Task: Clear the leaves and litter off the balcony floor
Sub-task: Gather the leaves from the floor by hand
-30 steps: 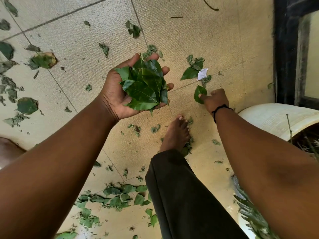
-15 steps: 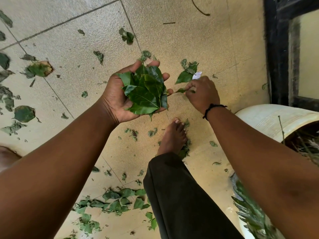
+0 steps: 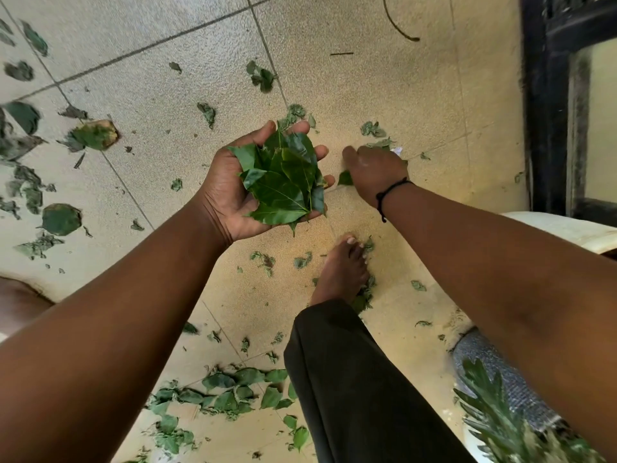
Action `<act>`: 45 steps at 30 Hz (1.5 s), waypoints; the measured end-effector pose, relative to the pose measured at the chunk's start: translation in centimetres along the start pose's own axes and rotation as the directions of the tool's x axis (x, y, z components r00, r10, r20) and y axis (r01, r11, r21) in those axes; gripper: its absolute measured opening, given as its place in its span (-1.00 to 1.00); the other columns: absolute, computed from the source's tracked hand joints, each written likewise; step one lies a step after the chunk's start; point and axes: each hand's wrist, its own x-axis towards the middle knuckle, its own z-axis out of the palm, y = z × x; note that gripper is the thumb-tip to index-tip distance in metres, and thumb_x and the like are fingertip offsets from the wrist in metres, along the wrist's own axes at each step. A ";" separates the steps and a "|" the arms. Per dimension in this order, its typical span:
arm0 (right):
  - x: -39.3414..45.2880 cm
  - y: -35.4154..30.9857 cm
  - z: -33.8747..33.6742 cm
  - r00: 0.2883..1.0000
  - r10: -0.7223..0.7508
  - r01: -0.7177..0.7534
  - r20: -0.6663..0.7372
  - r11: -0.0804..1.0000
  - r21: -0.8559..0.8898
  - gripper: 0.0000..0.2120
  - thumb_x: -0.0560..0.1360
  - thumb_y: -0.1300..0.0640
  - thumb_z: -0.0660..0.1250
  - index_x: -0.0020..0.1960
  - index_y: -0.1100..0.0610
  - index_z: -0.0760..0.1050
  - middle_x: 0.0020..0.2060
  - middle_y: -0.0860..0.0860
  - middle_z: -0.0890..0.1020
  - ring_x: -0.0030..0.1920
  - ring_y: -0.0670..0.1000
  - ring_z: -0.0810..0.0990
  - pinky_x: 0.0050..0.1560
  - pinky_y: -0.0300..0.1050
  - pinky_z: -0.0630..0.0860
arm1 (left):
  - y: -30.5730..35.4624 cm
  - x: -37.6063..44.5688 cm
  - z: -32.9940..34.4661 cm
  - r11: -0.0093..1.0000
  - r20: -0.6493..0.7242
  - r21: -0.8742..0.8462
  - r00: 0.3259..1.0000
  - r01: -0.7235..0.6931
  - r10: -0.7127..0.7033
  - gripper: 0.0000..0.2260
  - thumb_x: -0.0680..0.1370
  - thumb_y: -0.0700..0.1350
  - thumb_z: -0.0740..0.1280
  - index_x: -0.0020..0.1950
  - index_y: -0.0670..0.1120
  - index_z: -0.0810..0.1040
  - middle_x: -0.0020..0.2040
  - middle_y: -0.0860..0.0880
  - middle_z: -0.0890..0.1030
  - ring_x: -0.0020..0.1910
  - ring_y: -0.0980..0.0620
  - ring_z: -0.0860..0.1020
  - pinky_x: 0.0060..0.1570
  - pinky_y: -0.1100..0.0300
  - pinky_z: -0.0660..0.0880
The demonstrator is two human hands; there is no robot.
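Floor: beige textured tiled balcony floor (image 3: pixel 350 95), strewn with scattered green leaf scraps (image 3: pixel 230 392).
Left hand (image 3: pixel 240 192): cupped palm-up, stack of glossy green leaves (image 3: pixel 283 182) cradled.
Right hand (image 3: pixel 374 172): curled, small green leaf (image 3: pixel 345 178) seemingly pinched.
Writing: none legible.

**A tiled balcony of a home**

I look down on an outdoor floor (image 3: pixel 350 95) of a house, most likely a balcony. It is laid with large beige tiles of rough surface, with dark joints between them. Green leaves (image 3: pixel 233 392) and small torn pieces lie scattered on many tiles, and a thin twig (image 3: pixel 397 25) lies at the far side. At the right stands a dark door frame (image 3: pixel 547 105) with a pale panel inside. A bare foot (image 3: pixel 344 272) stands on the tiles. At the lower right I see a potted plant (image 3: pixel 494 416) with cut leaves, beside a pale curved object (image 3: pixel 567 228) which I cannot identify.
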 end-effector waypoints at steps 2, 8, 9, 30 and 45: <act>-0.3 -1.1 -0.2 0.999 -0.051 0.052 -0.010 0.998 0.044 -0.72 0.55 0.35 0.13 0.23 0.31 0.44 0.04 0.28 0.55 0.07 0.25 0.51 -0.08 0.05 0.31 | 0.2 -0.1 -0.1 1.000 0.010 -0.002 1.000 0.005 -0.005 -0.65 0.58 0.15 0.16 0.08 0.03 0.67 0.12 -0.10 0.64 0.29 -0.19 0.41 0.18 -0.17 0.46; -4.5 -5.3 -0.4 0.965 -0.188 0.248 -0.184 0.883 0.399 -0.90 0.35 0.36 0.43 -0.16 0.24 0.58 -0.31 0.16 0.58 -0.28 0.18 0.55 -0.23 0.00 0.42 | 0.4 -0.5 -0.2 1.000 0.006 -0.010 1.000 0.006 -0.006 -0.64 0.57 0.15 0.16 0.03 0.02 0.70 0.10 -0.10 0.65 0.21 -0.20 0.52 0.18 -0.21 0.49; -5.3 -5.6 -0.7 0.975 -0.166 0.219 -0.149 0.837 0.502 -0.91 0.41 0.34 0.40 -0.08 0.25 0.58 -0.24 0.16 0.58 -0.23 0.11 0.52 -0.21 -0.06 0.37 | 0.4 -0.6 -0.3 1.000 -0.003 -0.015 1.000 0.003 -0.003 -0.63 0.57 0.14 0.16 0.02 0.01 0.70 0.09 -0.11 0.65 0.20 -0.20 0.52 0.17 -0.19 0.51; 1.0 4.3 -0.6 0.823 0.485 -0.568 0.294 0.696 0.440 -0.73 0.51 0.30 0.33 0.20 0.28 0.54 0.22 0.21 0.55 0.24 0.19 0.51 0.12 -0.14 0.44 | 0.5 -1.2 -2.3 1.000 -0.035 -0.005 0.999 -0.028 0.027 -0.66 0.56 0.10 0.18 0.01 -0.03 0.69 0.08 -0.15 0.64 0.06 -0.21 0.59 0.05 -0.09 0.58; -6.5 -10.3 -16.2 0.879 0.216 -0.273 0.425 -0.503 0.820 -0.69 0.32 0.35 0.43 0.06 0.23 0.55 -0.18 0.08 0.71 -0.17 0.01 0.70 -0.19 -0.17 0.63 | 1.8 -8.3 -5.1 0.991 -0.038 -0.125 0.998 -0.052 0.048 -0.70 0.56 0.10 0.18 0.10 0.00 0.62 0.13 -0.12 0.61 0.05 -0.18 0.58 0.14 -0.08 0.49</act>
